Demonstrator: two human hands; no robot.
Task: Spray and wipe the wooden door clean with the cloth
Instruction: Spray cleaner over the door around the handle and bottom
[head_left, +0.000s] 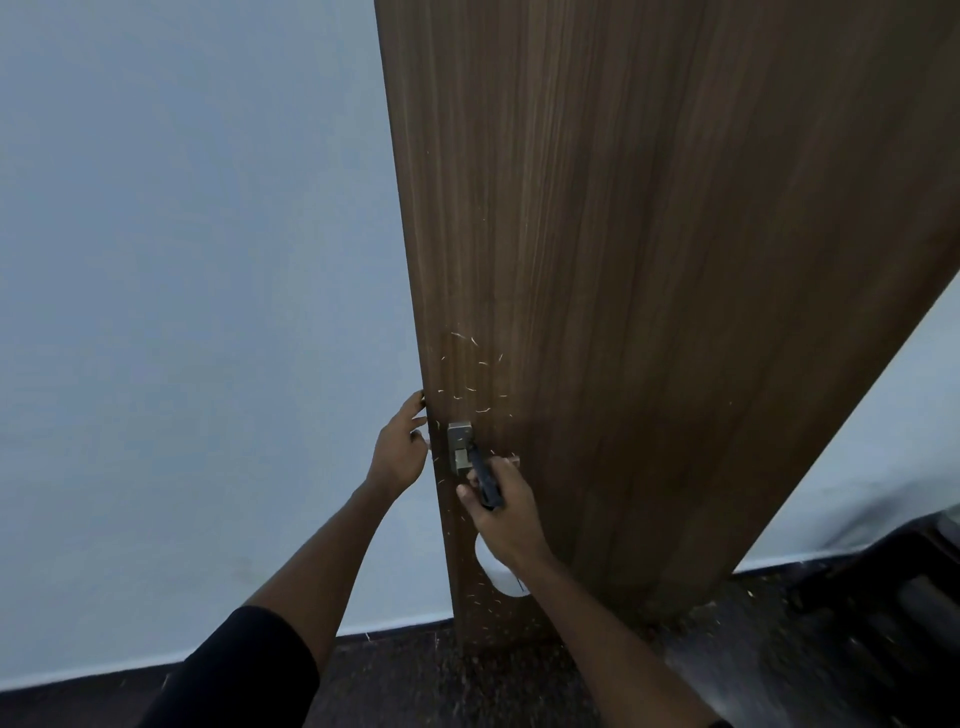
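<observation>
Many pale flecks (470, 374) — brown wooden door (649, 260), pale wall (182, 260)

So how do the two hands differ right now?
The left hand rests on the door's edge with fingers curled round it; the right hand grips a spray bottle by its dark trigger head. The left sits higher and off the door's face; the right is in front of the face, below the metal lock plate. Both are bare.
</observation>
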